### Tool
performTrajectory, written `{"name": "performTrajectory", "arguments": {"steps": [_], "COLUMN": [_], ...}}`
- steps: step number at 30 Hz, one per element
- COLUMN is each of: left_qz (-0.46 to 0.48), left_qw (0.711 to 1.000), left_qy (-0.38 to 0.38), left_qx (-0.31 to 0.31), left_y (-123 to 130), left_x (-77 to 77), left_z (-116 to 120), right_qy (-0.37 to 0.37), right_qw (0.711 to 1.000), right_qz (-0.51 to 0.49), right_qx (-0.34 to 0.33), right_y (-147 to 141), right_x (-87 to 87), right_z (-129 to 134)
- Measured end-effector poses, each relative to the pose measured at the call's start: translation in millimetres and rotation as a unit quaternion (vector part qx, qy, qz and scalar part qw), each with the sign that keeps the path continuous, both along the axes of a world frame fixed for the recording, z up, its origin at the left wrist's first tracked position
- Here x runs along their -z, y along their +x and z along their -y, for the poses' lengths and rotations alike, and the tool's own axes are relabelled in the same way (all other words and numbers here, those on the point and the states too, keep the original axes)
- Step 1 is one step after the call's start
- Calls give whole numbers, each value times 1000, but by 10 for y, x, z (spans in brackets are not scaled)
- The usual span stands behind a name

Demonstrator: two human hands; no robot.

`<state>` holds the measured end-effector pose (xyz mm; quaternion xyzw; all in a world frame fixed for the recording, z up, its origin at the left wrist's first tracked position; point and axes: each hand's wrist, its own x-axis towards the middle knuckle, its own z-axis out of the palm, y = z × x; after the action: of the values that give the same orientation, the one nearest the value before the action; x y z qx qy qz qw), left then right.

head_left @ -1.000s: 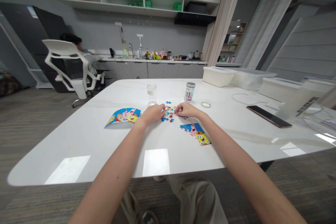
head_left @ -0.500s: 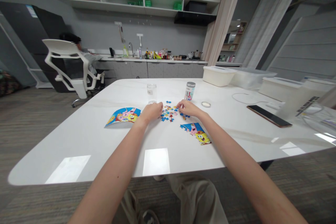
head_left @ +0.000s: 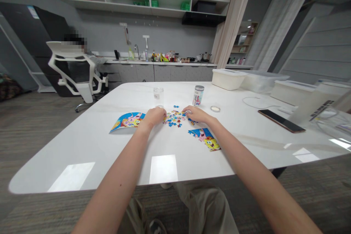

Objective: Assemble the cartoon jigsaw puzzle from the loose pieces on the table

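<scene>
Loose jigsaw pieces (head_left: 175,117) lie in a colourful pile on the white table. At the pile's left edge is my left hand (head_left: 156,116), its fingers curled down; whatever they pinch is hidden. My right hand (head_left: 197,113) bends over the pile's right edge, fingertips together among the pieces, and any piece in them is too small to make out. Below my right hand lies a partly joined puzzle (head_left: 205,138) with a yellow and a pink cartoon figure. A curled picture sheet (head_left: 126,121) with the same figures rests left of my left hand, which partly covers it.
Behind the pile stand a clear jar (head_left: 158,97) and a printed canister (head_left: 198,95) with a silver lid. A round lid (head_left: 215,109) lies to the right. Further right are a phone (head_left: 281,120), a cable and storage boxes (head_left: 229,79). A person sits in a white chair (head_left: 87,93).
My left hand has shifted left, to the pile's edge, uncovering some pieces. My right hand has moved very slightly left. The seated person and chair have turned a little.
</scene>
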<state>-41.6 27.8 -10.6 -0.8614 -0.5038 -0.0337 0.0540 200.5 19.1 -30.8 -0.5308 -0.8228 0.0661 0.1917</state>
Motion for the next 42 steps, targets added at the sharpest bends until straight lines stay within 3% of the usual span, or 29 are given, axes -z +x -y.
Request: {"name": "performTrajectory", "arguments": {"steps": [6,20,32,42], "left_qz": [-3,-9,-22,-25], "left_qw": [1000,1000,999,999], "left_qy": [2,-5,15,0], "left_qx": [20,20,34,26], "left_y": [18,42,66,90], "left_x": [-1,-22,-9,-31], "left_z": [8,42,35,43], "right_qy": [-8,11,-60,-40], "right_qw": [998,999,997,999], "right_qz": [-4,-8,46,-11], "right_qx": [-61,-30,-19,-19], "right_y": [-37,-35,-231,-106], "right_x": [-28,62,34,-36], "right_z": [39,7,-215,-91]}}
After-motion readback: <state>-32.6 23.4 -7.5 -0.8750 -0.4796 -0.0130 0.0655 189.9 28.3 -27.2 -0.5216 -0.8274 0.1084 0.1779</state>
